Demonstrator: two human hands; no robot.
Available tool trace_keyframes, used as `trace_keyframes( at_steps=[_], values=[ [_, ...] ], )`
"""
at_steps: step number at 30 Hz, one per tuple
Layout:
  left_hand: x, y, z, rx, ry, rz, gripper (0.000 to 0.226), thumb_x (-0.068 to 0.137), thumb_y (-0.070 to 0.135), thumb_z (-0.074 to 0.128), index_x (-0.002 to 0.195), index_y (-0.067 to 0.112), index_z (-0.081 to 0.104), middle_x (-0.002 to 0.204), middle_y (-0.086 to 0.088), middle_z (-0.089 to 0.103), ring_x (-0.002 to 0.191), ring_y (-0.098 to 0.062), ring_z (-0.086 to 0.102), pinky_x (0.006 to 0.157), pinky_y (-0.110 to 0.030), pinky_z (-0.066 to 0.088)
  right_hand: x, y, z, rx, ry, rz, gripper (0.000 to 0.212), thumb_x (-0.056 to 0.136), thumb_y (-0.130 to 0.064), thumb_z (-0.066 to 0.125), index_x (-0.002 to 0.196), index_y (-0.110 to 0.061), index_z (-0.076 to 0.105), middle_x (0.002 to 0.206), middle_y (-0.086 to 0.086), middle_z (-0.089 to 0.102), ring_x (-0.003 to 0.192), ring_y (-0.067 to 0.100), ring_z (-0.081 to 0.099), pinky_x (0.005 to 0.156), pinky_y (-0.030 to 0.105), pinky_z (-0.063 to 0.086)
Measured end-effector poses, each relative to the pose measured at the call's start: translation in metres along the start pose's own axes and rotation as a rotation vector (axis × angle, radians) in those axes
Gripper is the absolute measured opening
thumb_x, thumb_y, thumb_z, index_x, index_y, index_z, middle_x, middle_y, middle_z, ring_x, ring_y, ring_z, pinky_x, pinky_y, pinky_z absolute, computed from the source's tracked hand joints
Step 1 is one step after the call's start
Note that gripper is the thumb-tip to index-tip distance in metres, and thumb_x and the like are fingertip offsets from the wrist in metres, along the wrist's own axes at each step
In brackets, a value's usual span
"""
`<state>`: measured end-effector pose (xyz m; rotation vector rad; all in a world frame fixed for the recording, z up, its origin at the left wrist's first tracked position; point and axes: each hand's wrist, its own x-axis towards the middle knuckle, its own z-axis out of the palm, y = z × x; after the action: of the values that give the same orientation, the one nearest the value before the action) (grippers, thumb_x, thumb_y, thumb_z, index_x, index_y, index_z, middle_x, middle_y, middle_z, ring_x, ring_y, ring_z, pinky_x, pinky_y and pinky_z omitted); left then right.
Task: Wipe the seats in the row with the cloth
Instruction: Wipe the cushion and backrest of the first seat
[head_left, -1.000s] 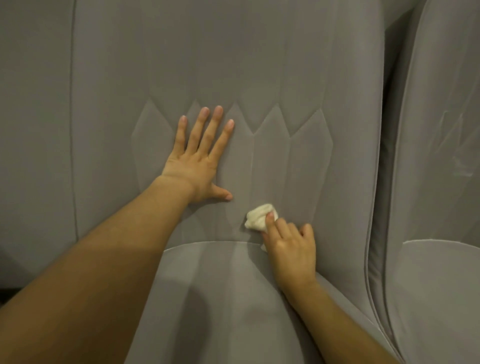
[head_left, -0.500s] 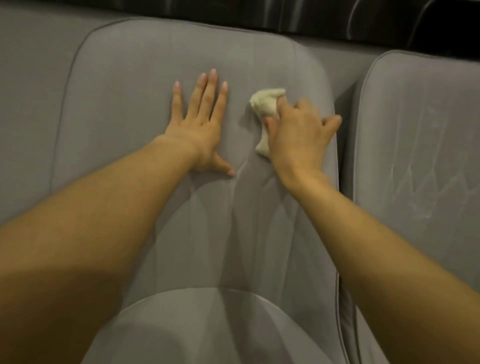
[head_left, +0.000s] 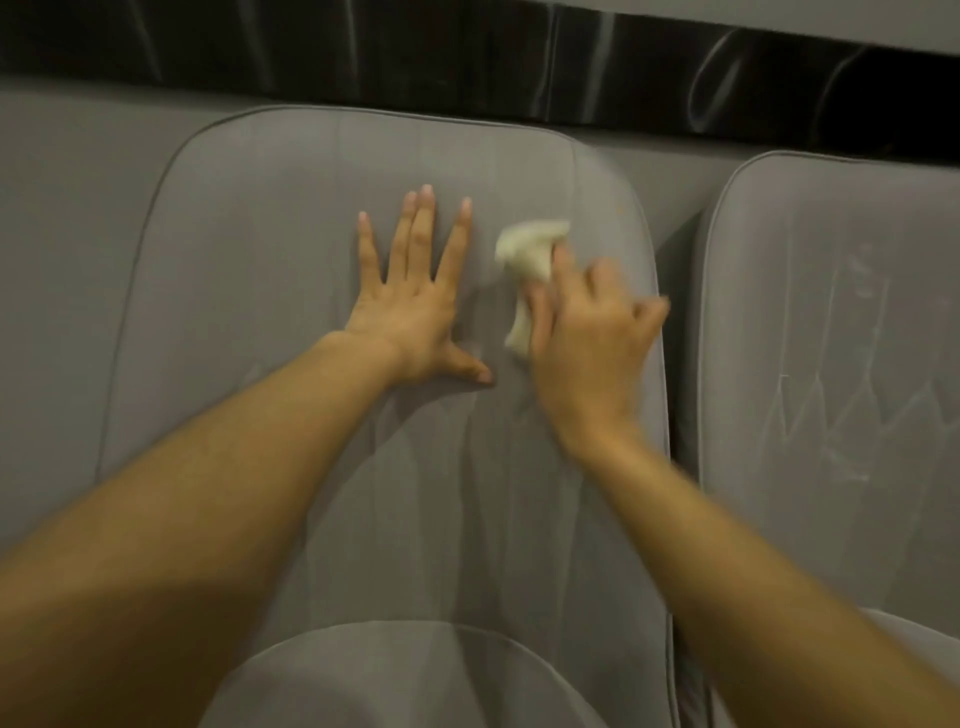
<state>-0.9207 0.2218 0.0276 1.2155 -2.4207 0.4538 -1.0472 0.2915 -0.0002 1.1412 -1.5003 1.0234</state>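
My right hand (head_left: 592, 353) grips the cloth (head_left: 524, 254), a small pale wad, and presses it on the upper back of the seat (head_left: 260, 312), a little right of the middle. My fingers curl over its lower half, and the upper half sticks out past my fingertips. The hand is blurred, so I cannot tell how the thumb lies. My left hand (head_left: 415, 306) lies flat on the same back, just beside the cloth, with fingers straight and spread, holding nothing.

The cloth looks soft and very light. I judge it will crumple under any pressure and can slip out of a loose grip. It is best taken bunched under fingers and palm. The seat cover looks matte, so some drag is likely. The next seat (head_left: 831, 312), on my right, shows pale streaks.
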Motion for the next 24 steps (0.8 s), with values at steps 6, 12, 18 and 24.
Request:
trace_keyframes(
  at_steps=[6, 12, 18, 24],
  values=[
    [0.017, -0.004, 0.006, 0.001, 0.006, 0.066, 0.147, 0.058, 0.081, 0.063, 0.133, 0.018, -0.047, 0.143, -0.012, -0.048, 0.133, -0.028, -0.044, 0.099, -0.049, -0.032, 0.060, 0.020, 0.015, -0.080, -0.257, 0.140, 0.031, 0.097, -0.026, 0.042, 0.124, -0.012, 0.052, 0.119, 0.010, 0.053, 0.104, 0.029, 0.050, 0.087, 0.037, 0.026],
    [0.014, -0.001, 0.004, -0.002, -0.008, 0.058, 0.144, 0.059, 0.081, 0.062, 0.128, 0.020, -0.050, 0.142, -0.012, -0.050, 0.131, -0.027, -0.046, 0.100, -0.050, -0.031, -0.034, 0.015, 0.021, -0.019, -0.188, -0.011, 0.038, 0.078, -0.025, 0.062, 0.108, -0.002, 0.067, 0.077, 0.010, 0.058, 0.063, 0.028, 0.054, 0.059, 0.033, 0.032],
    [0.014, 0.001, -0.001, -0.013, -0.066, 0.028, 0.144, 0.059, 0.079, 0.065, 0.123, 0.024, -0.052, 0.140, -0.010, -0.052, 0.118, -0.020, -0.054, 0.097, -0.048, -0.034, 0.036, 0.020, 0.001, 0.171, -0.052, 0.124, 0.040, 0.086, -0.027, 0.060, 0.120, -0.008, 0.060, 0.095, 0.015, 0.059, 0.083, 0.031, 0.057, 0.068, 0.032, 0.042],
    [0.012, 0.002, -0.003, -0.025, -0.078, 0.010, 0.143, 0.060, 0.079, 0.065, 0.120, 0.025, -0.054, 0.138, -0.008, -0.054, 0.119, -0.020, -0.054, 0.097, -0.047, -0.034, 0.069, 0.035, 0.006, 0.303, -0.147, 0.310, 0.031, 0.090, -0.027, 0.059, 0.118, -0.015, 0.060, 0.111, 0.008, 0.056, 0.102, 0.025, 0.053, 0.078, 0.025, 0.033]
  ],
)
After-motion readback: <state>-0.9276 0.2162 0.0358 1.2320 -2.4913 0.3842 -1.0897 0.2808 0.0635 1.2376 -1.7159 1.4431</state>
